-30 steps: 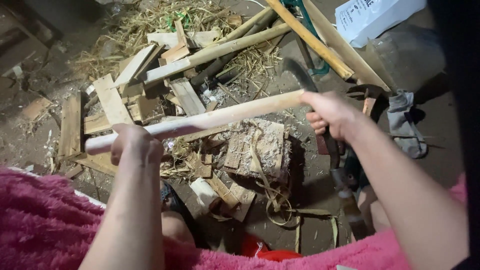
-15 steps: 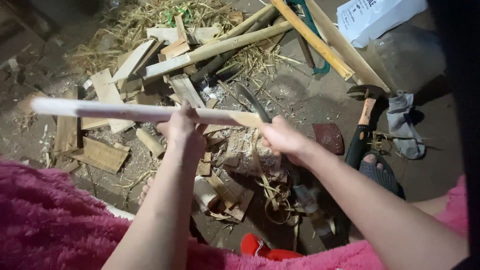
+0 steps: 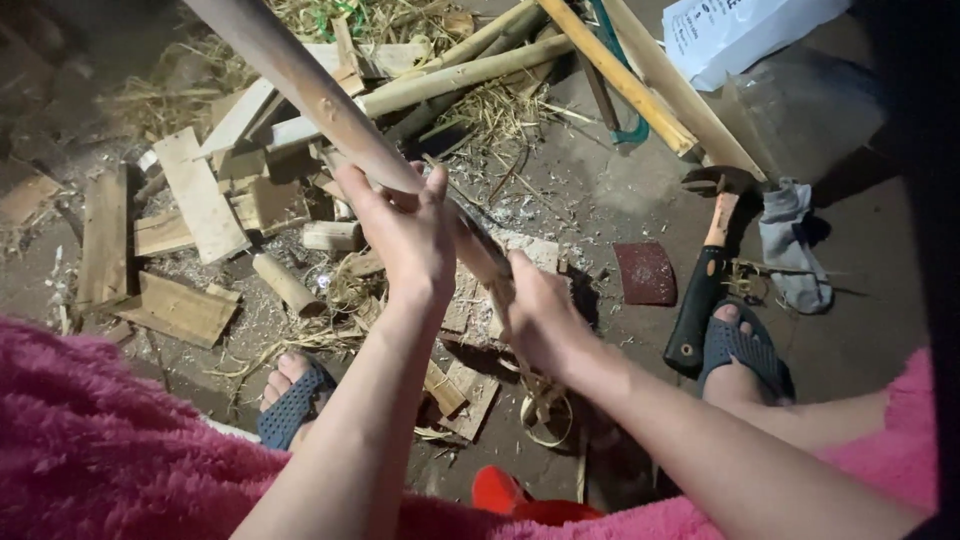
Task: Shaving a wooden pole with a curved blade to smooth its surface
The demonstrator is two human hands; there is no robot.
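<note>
A long pale wooden stick (image 3: 300, 85) slants from the top left down to the middle of the head view. My left hand (image 3: 405, 235) is closed around it about halfway down. Just below, my right hand (image 3: 540, 320) grips the handle of a dark-bladed knife (image 3: 480, 238), and the blade lies against the stick's lower end. A wooden chopping block (image 3: 540, 255) sits under both hands, mostly hidden. Curled wood shavings (image 3: 540, 415) lie below my right hand.
Offcut boards (image 3: 200, 190) and round poles (image 3: 470, 75) litter the dirt floor at left and top. A black-handled hatchet (image 3: 700, 300), a reddish sandpaper square (image 3: 645, 272), a grey glove (image 3: 790, 240) and a white bag (image 3: 740, 30) lie at right. My sandalled feet (image 3: 745, 350) flank the block.
The stick has swung from lying level across the view to pointing steeply up to the left. Both hands have come closer together over the block.
</note>
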